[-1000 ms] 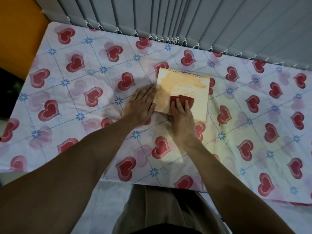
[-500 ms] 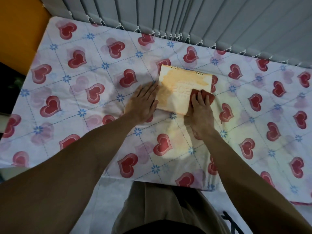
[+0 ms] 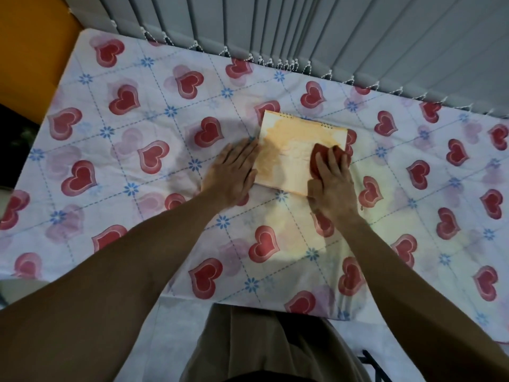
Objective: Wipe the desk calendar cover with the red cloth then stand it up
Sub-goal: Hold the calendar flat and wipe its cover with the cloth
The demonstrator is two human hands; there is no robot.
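- The desk calendar (image 3: 292, 155) lies flat on the worktop (image 3: 137, 150), which is covered by a sheet printed with red hearts and blue flowers. It sits toward the far edge, a little right of the middle, well in from both side edges.
- Its pale orange cover faces up, and its spiral binding (image 3: 286, 115) runs along the side nearest the far edge. The print on the cover is too blurred to read.
- The left hand (image 3: 234, 175) lies flat, palm down, fingers together and extended. Its fingertips touch the calendar's left edge, while the palm rests on the sheet beside it. It grips nothing; it only presses down.
- The right hand (image 3: 330, 183) rests on the calendar's near right corner, fingers slightly spread and pressed down onto the red cloth (image 3: 322, 157).
- The cloth is bunched under those fingers, showing past the fingertips and on both sides of them, and it lies against the right part of the cover.
- Whether the right thumb pinches the cloth cannot be told; the fingers hold it down from above.
- Grey vertical blinds (image 3: 330, 31) hang just behind the far edge of the worktop.
- An orange surface (image 3: 30, 51) stands beyond the far left corner.
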